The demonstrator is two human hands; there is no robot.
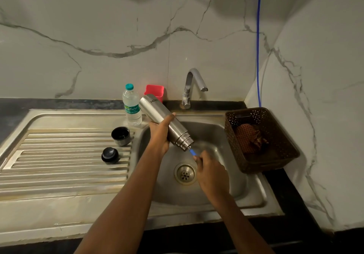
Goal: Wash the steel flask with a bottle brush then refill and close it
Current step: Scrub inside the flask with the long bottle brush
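Observation:
My left hand (pixel 160 133) grips the steel flask (pixel 155 109) around its middle and holds it tilted over the sink basin (pixel 222 186), mouth pointing down and to the right. My right hand (pixel 211 172) holds the blue handle of the bottle brush (pixel 192 152), whose head is hidden inside the flask's mouth. The flask's black cup lid (pixel 120 136) and black stopper (pixel 110 155) sit on the ribbed drainboard (pixel 59 167) to the left.
A clear plastic water bottle (pixel 131 106) and a red container (pixel 154 92) stand behind the flask. The tap (pixel 192 86) rises behind the basin; no water is seen running. A brown perforated basket (pixel 262 139) with a cloth sits on the sink's right edge.

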